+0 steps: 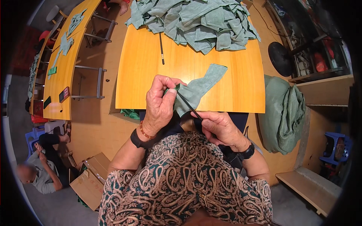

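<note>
My left hand (159, 102) pinches one end of a grey-green cloth piece (209, 80) above the table's near edge. The rest of the strip stretches away to the right over the yellow wooden tabletop (241, 84). Between the fingers of my right hand (222, 130) is a thin black stick (187, 103), slanting up to the left. Its far tip meets the cloth at my left thumb and fingertips, which partly hide it. A second black stick (162, 49) with a pale band lies on the table below a large heap of similar cloth pieces (203, 26).
At left, another long table (62, 81) carries cloth pieces and a phone. A person (47, 169) sits below it, near a cardboard box (88, 180). A bulging green sack (283, 116) stands right of my table, below a black round fan base (279, 58) and shelves.
</note>
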A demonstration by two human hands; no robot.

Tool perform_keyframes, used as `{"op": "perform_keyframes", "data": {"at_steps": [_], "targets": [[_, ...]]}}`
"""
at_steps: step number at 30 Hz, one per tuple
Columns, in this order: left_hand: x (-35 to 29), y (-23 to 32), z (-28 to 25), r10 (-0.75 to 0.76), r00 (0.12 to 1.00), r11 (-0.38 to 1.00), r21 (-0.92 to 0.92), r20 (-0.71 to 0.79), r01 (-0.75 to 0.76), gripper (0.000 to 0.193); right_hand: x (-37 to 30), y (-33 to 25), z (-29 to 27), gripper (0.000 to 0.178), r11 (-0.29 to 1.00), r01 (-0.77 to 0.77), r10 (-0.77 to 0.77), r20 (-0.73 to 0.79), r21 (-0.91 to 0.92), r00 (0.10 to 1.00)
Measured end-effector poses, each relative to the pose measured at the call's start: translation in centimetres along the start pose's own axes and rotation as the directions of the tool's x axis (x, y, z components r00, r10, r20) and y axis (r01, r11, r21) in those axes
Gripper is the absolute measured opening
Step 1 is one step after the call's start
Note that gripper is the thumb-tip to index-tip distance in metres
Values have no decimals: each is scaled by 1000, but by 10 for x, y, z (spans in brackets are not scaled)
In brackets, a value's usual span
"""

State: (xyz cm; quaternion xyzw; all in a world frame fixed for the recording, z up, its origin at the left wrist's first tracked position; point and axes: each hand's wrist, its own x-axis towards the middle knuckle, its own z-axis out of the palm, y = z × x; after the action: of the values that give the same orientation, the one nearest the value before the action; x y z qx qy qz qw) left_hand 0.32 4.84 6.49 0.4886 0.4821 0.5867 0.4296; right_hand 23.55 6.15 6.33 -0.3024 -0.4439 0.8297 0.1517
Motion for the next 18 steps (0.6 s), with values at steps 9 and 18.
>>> {"op": "perform_keyframes", "data": {"at_steps": [9,18], "targets": [[-9,-15,11,92,989,986,147,-113,-75,8,17,-9,16,36,979,-27,24,18,202,1000],[4,-14,-9,12,957,997,-68,-291,-33,18,0,-10,9,34,998,-25,26,10,-56,1000]]}}
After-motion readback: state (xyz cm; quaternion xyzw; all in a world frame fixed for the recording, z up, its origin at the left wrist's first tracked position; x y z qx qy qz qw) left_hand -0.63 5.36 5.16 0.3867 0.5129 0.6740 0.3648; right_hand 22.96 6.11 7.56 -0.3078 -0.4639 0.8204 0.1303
